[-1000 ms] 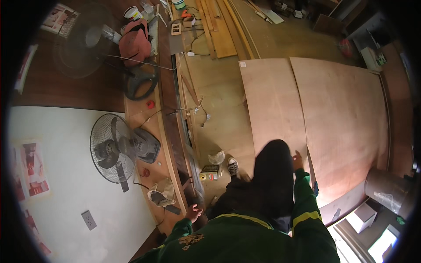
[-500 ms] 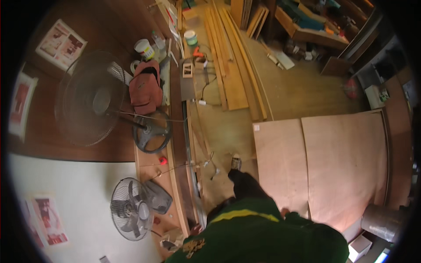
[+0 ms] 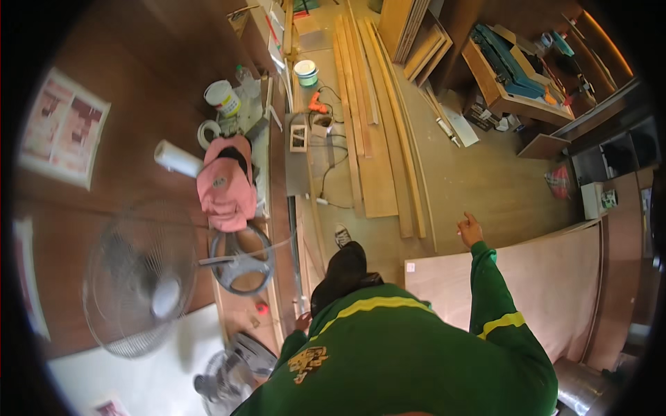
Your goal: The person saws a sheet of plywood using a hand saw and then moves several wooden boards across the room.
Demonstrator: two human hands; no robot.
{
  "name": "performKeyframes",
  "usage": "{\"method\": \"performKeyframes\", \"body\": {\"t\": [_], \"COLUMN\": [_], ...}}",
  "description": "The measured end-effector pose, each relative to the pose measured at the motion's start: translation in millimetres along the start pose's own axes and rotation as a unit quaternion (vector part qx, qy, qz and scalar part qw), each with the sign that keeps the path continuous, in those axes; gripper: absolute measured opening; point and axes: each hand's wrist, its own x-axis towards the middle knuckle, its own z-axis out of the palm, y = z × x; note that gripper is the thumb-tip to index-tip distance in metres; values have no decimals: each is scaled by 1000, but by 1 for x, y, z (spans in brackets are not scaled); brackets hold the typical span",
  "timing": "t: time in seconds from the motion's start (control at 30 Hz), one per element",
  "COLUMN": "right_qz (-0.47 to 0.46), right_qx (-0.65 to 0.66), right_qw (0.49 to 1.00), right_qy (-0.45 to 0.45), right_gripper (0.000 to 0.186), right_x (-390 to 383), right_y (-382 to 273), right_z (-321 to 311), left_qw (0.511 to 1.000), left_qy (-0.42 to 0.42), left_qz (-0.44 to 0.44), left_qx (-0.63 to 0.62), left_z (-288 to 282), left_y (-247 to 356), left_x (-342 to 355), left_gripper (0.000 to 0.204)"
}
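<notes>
Ahead, white-green tub point(image 3: 305, 74), yellow-labelled bucket point(image 3: 222, 98), contents unclear, right hand point(image 3: 470, 231) outstretched.

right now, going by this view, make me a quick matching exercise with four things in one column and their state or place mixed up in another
1. right hand
2. plywood sheet
3. steering wheel
4. wooden planks

A. dark grey, round, spoked
B. long narrow strips on the floor
C. holding nothing
D. partly hidden by the green sleeve

Pairs: 1-C, 2-D, 3-A, 4-B
</notes>
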Motion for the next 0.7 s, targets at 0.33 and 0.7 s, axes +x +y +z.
{"method": "performKeyframes", "body": {"t": [0.33, 0.7], "right_qz": [90, 85], "right_qx": [-235, -395], "right_qw": [950, 762], "right_qy": [-185, -506], "right_gripper": [36, 33], "right_x": [-16, 281], "right_y": [74, 5], "right_z": [77, 85], "left_qw": [970, 982], "left_qy": [-39, 33], "left_qz": [-1, 97], "left_qx": [-241, -156], "left_z": [102, 83], "left_y": [353, 654], "left_x": [173, 222], "left_gripper": [8, 18]}}
